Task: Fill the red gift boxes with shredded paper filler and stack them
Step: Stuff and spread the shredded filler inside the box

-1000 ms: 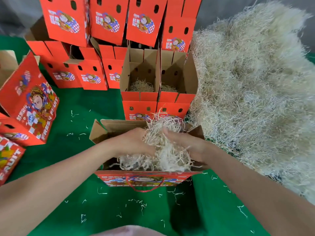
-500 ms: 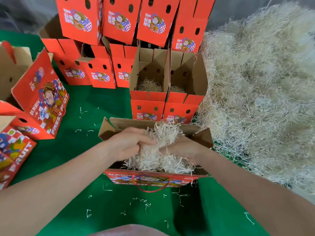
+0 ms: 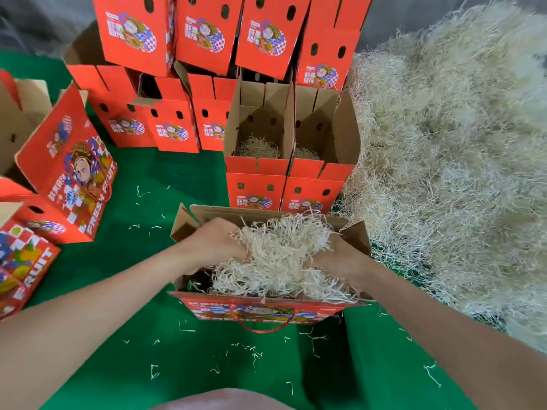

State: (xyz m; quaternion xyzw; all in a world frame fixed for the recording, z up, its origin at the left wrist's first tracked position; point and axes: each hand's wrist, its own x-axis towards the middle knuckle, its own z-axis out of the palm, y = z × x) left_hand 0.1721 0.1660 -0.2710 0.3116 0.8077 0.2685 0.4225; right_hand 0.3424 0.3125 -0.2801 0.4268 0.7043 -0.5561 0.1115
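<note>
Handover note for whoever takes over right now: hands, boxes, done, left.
Left hand: grips the filler clump over the front box.
Right hand: against the clump's other side, fingers buried, grip hidden.
Done: two open boxes behind hold a little filler; stacked boxes stand at the back.
Left: press the clump down, stack the front box; loose filler pile lies to the right.

Left hand point(image 3: 211, 244), right hand point(image 3: 340, 255) gripping shredded paper point(image 3: 281, 250) in open red box point(image 3: 266, 309)
</note>
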